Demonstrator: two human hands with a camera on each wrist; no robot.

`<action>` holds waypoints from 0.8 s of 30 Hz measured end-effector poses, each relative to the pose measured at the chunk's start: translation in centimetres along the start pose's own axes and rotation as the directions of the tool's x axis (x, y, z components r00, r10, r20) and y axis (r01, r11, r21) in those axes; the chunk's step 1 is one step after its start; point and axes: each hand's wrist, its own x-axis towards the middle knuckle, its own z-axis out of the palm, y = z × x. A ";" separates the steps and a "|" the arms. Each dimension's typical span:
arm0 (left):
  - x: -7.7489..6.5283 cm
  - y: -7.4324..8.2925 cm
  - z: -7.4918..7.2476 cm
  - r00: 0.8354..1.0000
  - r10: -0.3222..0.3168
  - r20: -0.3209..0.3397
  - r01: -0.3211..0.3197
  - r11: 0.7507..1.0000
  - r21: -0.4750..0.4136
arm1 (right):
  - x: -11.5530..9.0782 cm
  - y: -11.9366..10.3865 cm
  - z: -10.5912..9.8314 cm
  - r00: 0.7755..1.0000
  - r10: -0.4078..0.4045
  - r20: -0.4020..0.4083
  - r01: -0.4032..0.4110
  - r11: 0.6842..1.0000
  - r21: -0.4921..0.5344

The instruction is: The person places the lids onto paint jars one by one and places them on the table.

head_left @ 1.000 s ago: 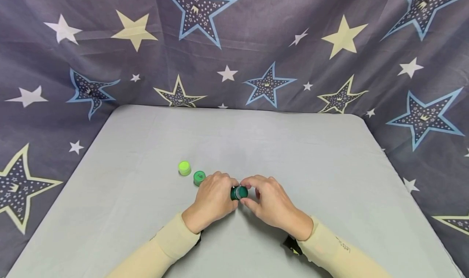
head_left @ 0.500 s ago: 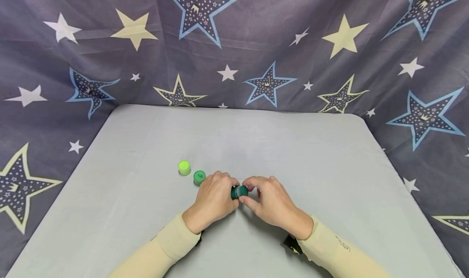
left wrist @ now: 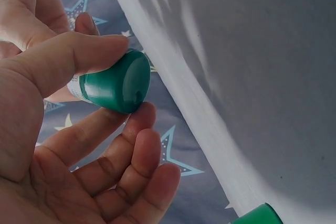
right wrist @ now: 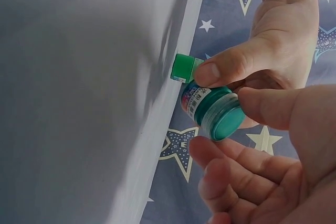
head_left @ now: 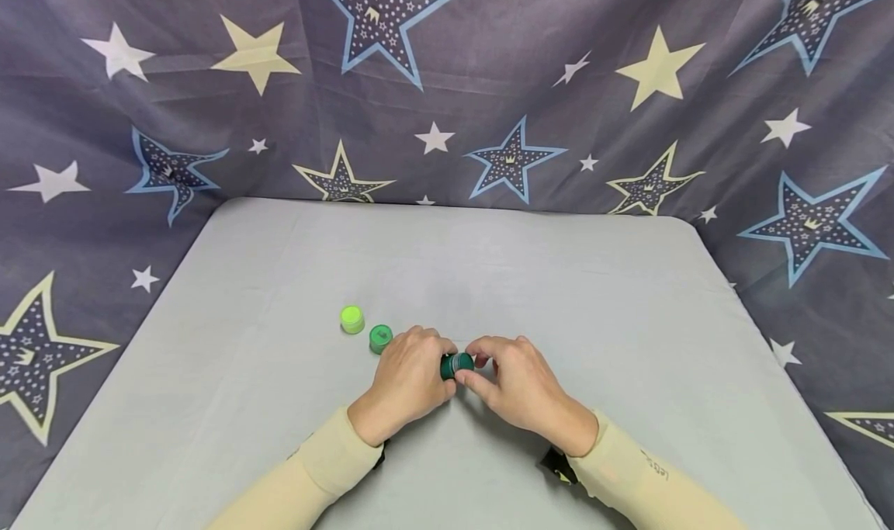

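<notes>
Near the front middle of the table, my left hand (head_left: 414, 375) grips a small dark green paint jar (head_left: 448, 367), thumb on one side and fingers on the other. The jar lies tilted on its side, its base (left wrist: 137, 82) facing the left wrist camera. Its printed label (right wrist: 198, 100) shows beside the translucent-rimmed lid (right wrist: 227, 121). My right hand (head_left: 520, 386) has its thumb against the lid's edge and its fingers curved round the other side. A mid-green jar (head_left: 380, 338) stands just beyond my left hand, with a lime-green jar (head_left: 352, 320) farther left.
A pale grey cloth covers the table (head_left: 559, 282). Behind and at both sides hangs a dark curtain (head_left: 433, 72) with a star print. Dark wrist gear (head_left: 557, 465) shows under the right sleeve.
My right thumb and fingers have shifted slightly round the lid, and the jar has tipped a little. The left hand and the two standing jars stay in place.
</notes>
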 end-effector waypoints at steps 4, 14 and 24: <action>0.0 0.0 0.0 1.000 0.001 -0.007 -0.001 1.000 -0.002 | 0.0 0.1 0.0 1.000 0.003 -0.004 -0.003 1.000 -0.003; 0.0 -0.1 0.1 1.000 0.021 -0.015 -0.021 1.000 -0.011 | 0.0 0.2 0.2 1.000 0.007 0.001 -0.007 0.999 0.032; -0.1 -0.1 0.0 0.999 0.033 -0.012 -0.033 0.999 -0.013 | 0.0 0.3 0.2 1.000 0.020 0.008 -0.020 1.000 0.015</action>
